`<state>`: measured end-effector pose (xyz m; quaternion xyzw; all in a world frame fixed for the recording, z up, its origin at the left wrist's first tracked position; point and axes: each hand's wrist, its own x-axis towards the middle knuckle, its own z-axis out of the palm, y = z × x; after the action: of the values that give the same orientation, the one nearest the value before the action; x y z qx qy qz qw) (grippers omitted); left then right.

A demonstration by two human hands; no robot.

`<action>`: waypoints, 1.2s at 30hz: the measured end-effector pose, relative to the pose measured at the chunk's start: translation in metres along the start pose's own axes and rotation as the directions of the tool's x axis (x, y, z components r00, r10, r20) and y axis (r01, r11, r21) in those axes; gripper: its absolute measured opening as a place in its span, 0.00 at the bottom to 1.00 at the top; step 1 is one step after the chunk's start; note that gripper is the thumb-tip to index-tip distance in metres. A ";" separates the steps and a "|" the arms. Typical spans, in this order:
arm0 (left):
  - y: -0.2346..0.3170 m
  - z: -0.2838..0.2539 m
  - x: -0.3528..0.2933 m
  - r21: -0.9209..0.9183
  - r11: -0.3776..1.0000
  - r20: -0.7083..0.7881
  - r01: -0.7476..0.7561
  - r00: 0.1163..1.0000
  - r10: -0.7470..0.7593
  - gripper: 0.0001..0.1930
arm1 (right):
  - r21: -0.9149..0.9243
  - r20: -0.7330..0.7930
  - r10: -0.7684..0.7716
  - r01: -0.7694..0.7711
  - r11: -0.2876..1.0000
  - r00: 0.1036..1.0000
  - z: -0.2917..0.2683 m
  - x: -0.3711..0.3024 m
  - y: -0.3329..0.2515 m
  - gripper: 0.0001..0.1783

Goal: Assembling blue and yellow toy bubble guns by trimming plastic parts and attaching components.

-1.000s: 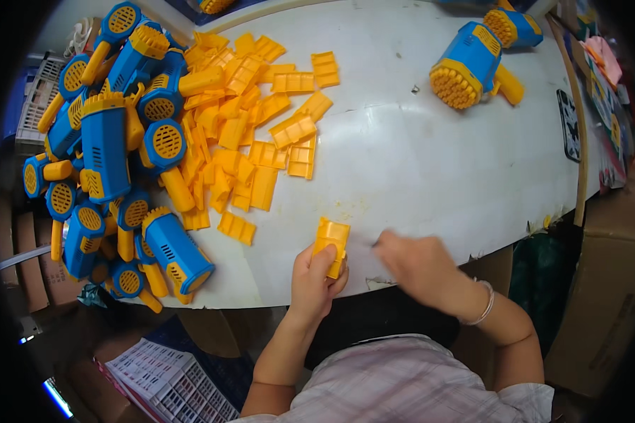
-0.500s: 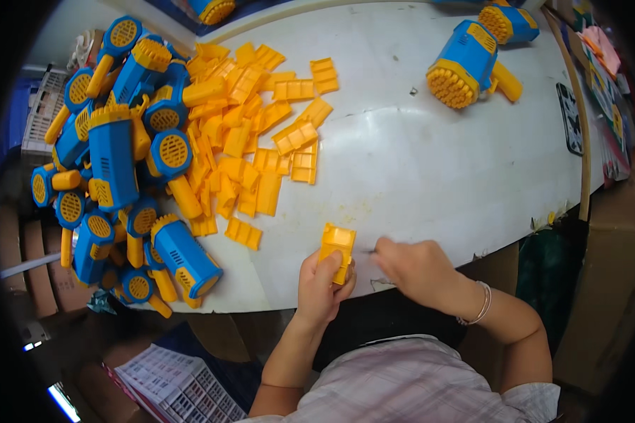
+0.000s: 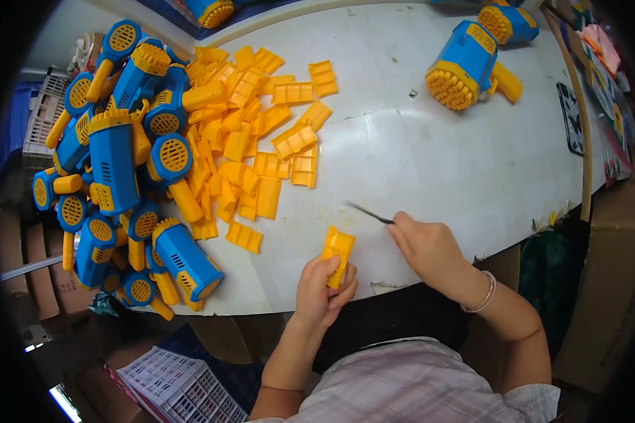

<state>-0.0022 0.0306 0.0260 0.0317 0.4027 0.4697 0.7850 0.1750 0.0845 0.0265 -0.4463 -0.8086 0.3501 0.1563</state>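
My left hand (image 3: 322,292) is closed on a yellow plastic cover (image 3: 338,247), with the thumb pressed on its lower part. The cover is held upright near the table's front edge. To the right, my right hand (image 3: 427,248) grips a slim, dark, knife-like tool (image 3: 371,213). Its thin tip points up and left, apart from the cover, and is slightly blurred. Small yellow shavings (image 3: 342,209) lie on the table beyond the cover. Farther left spreads a heap of similar yellow plastic covers (image 3: 250,134), with one cover (image 3: 244,237) lying nearest to me.
Blue-and-yellow toy bubble guns (image 3: 114,161) are piled along the table's left side. Two more bubble guns (image 3: 466,60) rest at the far right. A phone (image 3: 571,118) lies by the right edge of the white table (image 3: 430,162). A white crate (image 3: 183,388) stands below at left.
My right hand has moved slightly right, away from the cover, and the tool now shows clearly, pointing up-left. The cover in my left hand has turned a little.
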 end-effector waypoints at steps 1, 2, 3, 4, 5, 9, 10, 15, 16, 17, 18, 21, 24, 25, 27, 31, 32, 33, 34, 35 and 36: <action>0.001 0.000 0.000 0.016 1.000 0.010 -0.013 1.000 0.012 0.11 | 0.041 0.000 -0.023 0.023 0.999 1.000 0.000 -0.002 -0.002 0.09; 0.001 0.003 -0.001 0.015 1.000 0.010 -0.013 1.000 0.013 0.11 | 0.082 0.001 -0.043 0.043 0.996 0.999 0.000 -0.004 -0.004 0.09; 0.000 0.007 0.000 0.055 0.998 -0.028 -0.022 0.999 0.023 0.11 | 0.082 0.002 -0.043 0.043 0.996 0.999 0.000 -0.003 -0.003 0.09; 0.000 0.010 0.000 0.096 0.995 -0.066 -0.029 0.997 0.035 0.11 | 0.067 -0.012 -0.001 0.002 0.998 1.000 -0.001 -0.001 -0.002 0.09; 0.001 0.008 0.000 0.098 0.995 -0.065 -0.030 0.997 0.036 0.11 | 0.054 -0.029 0.040 -0.038 0.998 0.999 -0.001 0.003 0.001 0.09; 0.002 0.010 0.001 0.152 0.986 -0.034 -0.067 0.997 0.073 0.11 | 0.118 -0.011 -0.038 0.039 0.992 0.999 -0.006 -0.005 -0.016 0.10; 0.002 0.012 0.001 0.165 0.984 -0.050 -0.064 0.996 0.073 0.11 | 0.111 -0.025 -0.051 0.054 0.992 0.998 -0.002 -0.005 -0.014 0.10; 0.003 0.004 0.005 0.140 0.989 -0.016 -0.044 0.999 0.046 0.11 | 0.066 -0.010 0.033 -0.032 0.997 0.999 -0.006 -0.002 -0.005 0.10; 0.001 0.003 0.004 0.125 0.991 -0.016 -0.042 0.999 0.044 0.11 | 0.088 0.051 -0.038 0.033 0.996 0.998 -0.008 -0.005 -0.015 0.09; 0.002 0.003 0.004 0.127 0.991 -0.015 -0.040 0.999 0.042 0.11 | 0.112 0.004 -0.052 0.051 0.992 0.999 -0.003 -0.003 -0.011 0.09; 0.003 0.004 0.003 0.133 0.991 -0.017 -0.029 0.999 0.031 0.11 | 0.113 0.001 -0.050 0.050 0.992 0.999 -0.002 0.000 -0.004 0.09; 0.003 0.006 0.003 0.165 0.985 -0.038 -0.041 0.998 0.048 0.11 | 0.090 -0.046 -0.022 0.026 0.996 0.999 -0.006 -0.002 0.005 0.09; 0.003 0.010 0.004 0.184 0.982 -0.072 -0.051 0.995 0.065 0.12 | 0.113 -0.001 -0.055 0.054 0.992 0.999 0.000 -0.003 -0.006 0.08; 0.004 0.011 0.004 0.173 0.984 -0.090 -0.044 0.994 0.061 0.12 | 0.053 -0.011 0.008 -0.007 0.999 1.000 -0.003 0.001 -0.002 0.09; 0.003 0.009 0.002 0.174 0.984 -0.060 -0.045 0.997 0.056 0.12 | 0.068 -0.005 -0.015 0.015 0.998 1.000 -0.002 -0.004 0.000 0.09; 0.000 0.006 0.004 0.125 0.992 -0.031 -0.010 0.999 0.014 0.12 | 0.080 0.006 0.002 -0.002 0.997 1.000 -0.005 -0.001 -0.004 0.09; 0.001 0.006 0.004 0.125 0.992 -0.030 -0.010 0.999 0.014 0.12 | 0.032 -0.048 0.041 -0.039 0.999 0.998 -0.004 0.002 0.005 0.09; 0.002 0.005 0.003 0.114 0.993 -0.027 -0.007 1.000 0.010 0.12 | 0.012 -0.058 0.092 -0.091 0.996 0.994 -0.003 0.003 0.011 0.09; 0.002 0.005 0.002 0.103 0.995 -0.024 -0.004 1.000 0.007 0.12 | 0.066 -0.025 0.013 -0.011 0.998 1.000 -0.002 -0.002 0.003 0.09; 0.002 0.005 0.002 0.102 0.995 -0.024 0.001 1.000 0.002 0.12 | 0.122 0.006 -0.063 0.062 0.991 0.998 -0.003 -0.008 -0.009 0.09; 0.001 0.006 0.004 0.106 0.994 -0.022 0.003 1.000 0.000 0.11 | 0.087 0.058 -0.056 0.051 0.995 0.997 -0.004 -0.007 -0.014 0.09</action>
<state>0.0022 0.0360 0.0286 0.0680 0.4358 0.4472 0.7781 0.1726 0.0752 0.0400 -0.4067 -0.8090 0.3931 0.1601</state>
